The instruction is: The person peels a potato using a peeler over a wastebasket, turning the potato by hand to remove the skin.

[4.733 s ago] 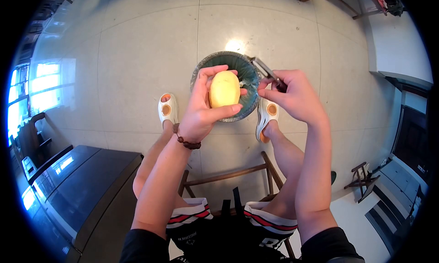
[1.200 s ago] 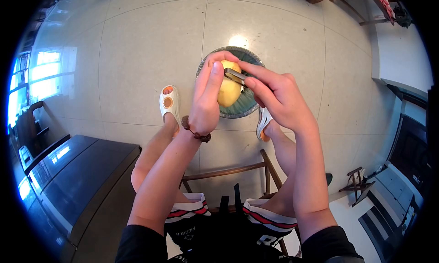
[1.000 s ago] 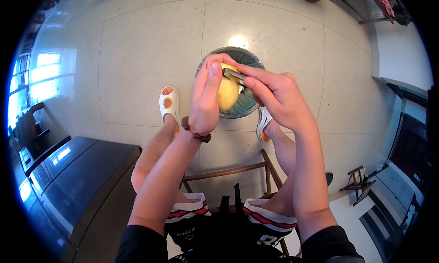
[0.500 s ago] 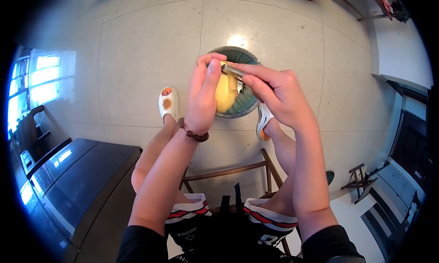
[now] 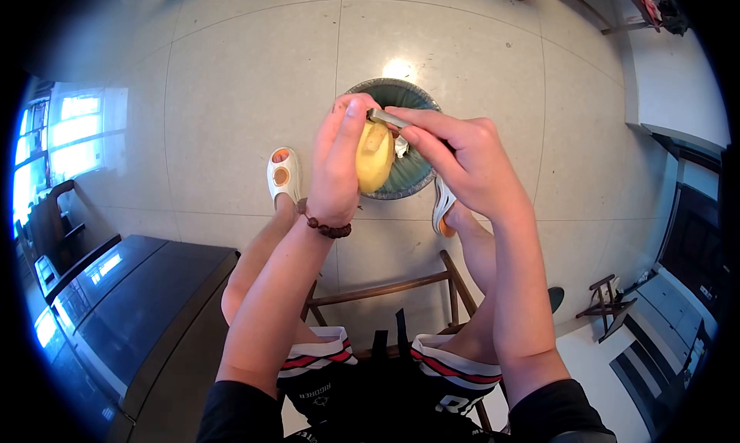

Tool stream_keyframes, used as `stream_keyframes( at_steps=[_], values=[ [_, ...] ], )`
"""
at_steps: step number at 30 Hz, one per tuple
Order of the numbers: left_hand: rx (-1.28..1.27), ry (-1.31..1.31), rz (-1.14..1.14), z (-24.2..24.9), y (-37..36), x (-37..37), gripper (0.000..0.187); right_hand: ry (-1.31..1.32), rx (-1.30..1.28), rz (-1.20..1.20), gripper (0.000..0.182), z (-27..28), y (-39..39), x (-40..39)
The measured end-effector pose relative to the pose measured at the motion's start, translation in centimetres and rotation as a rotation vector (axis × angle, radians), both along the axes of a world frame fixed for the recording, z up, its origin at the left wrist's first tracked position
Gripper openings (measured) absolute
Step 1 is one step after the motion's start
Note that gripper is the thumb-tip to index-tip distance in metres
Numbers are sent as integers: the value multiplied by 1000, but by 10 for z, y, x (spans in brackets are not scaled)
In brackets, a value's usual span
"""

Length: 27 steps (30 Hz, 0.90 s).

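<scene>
My left hand (image 5: 336,159) is wrapped round a yellow, largely peeled potato (image 5: 375,162), its thumb along the upper side. A patch of darker skin shows on the potato's upper part. In my right hand (image 5: 465,156) is a metal peeler (image 5: 388,118), pinched between thumb and fingers, with its head at the potato's far end. Both hands are over a round bin (image 5: 420,182) with a dark green liner, which stands on the floor between my feet. Something whitish lies inside the bin, partly hidden by the potato and my right hand.
A dark glossy table (image 5: 146,289) stands at the left. Under me is a wooden chair (image 5: 378,290). My feet in white shoes (image 5: 284,175) flank the bin on the tiled floor (image 5: 254,80). A small wooden stool (image 5: 605,308) is at the right.
The potato and my left hand have shifted slightly left, and the potato has turned a little. The peeler has moved slightly left with its head still at the potato's far end.
</scene>
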<state>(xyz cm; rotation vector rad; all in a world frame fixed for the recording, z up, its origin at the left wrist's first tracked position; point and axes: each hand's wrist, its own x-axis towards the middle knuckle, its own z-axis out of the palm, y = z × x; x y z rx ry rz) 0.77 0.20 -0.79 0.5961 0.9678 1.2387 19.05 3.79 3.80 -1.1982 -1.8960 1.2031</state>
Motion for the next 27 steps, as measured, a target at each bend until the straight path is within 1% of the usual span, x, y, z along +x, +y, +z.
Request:
stream_keyframes(
  at_steps=[5,7,10,12,14,17,20,22,23,25,27],
  values=[
    [-14,-6,-1,2,-1,1,45,-70,-58,-28,25,6,0,2],
    [-4,8,-19,3,-2,1,45,-169,-89,11,24,8,2,6],
    [-23,-17,-12,8,-2,1,45,-141,-149,-19,25,10,1,8],
    [-30,-103,-22,8,-2,-1,42,-134,-154,-30,26,9,2,10],
    [-32,-116,-12,7,-1,-1,40,-128,-159,-42,26,9,3,11],
    [-49,-145,-11,7,-2,-2,37,-172,-161,-37,26,10,4,14],
    [-50,-165,-57,5,-2,-7,36,-124,-154,-43,27,9,4,16],
    [-36,-170,-94,5,-3,-8,37,-52,-234,-84,29,9,4,17],
    [-64,-138,-94,6,-4,-8,38,-52,-233,-85,29,12,5,17],
    [-94,-106,-95,9,-2,-7,39,-68,-321,-36,33,17,6,18],
    [-243,-20,4,11,2,-3,44,-54,-331,-28,34,13,6,17]
  ],
)
